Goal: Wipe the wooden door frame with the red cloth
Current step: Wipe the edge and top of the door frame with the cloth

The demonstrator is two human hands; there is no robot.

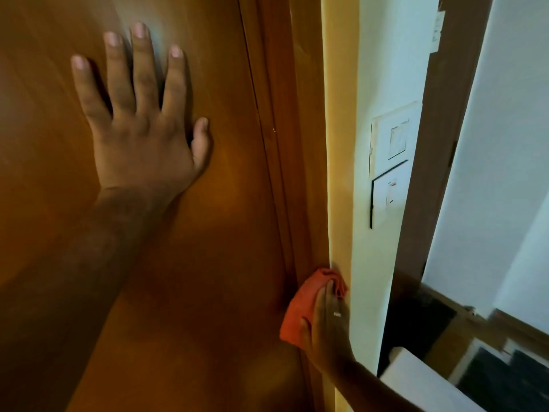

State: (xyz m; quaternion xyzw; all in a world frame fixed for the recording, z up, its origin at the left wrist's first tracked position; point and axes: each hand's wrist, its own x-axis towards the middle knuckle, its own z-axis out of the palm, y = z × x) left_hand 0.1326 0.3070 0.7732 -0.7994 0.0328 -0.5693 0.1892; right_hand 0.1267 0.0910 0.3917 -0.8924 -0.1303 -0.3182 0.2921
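The wooden door frame [300, 162] runs as a vertical brown strip between the door and the pale wall. My right hand [326, 325] grips the red cloth [300, 307] and presses it against the frame's lower part, near the wall edge. A ring shows on one finger. My left hand [139, 120] lies flat on the wooden door [208, 263], fingers spread, holding nothing.
The pale wall [374, 263] to the right of the frame carries two switch plates [392, 162]. Further right stand another brown frame [439, 144] and a light panel. A white object [416, 379] and dark items sit low at the right.
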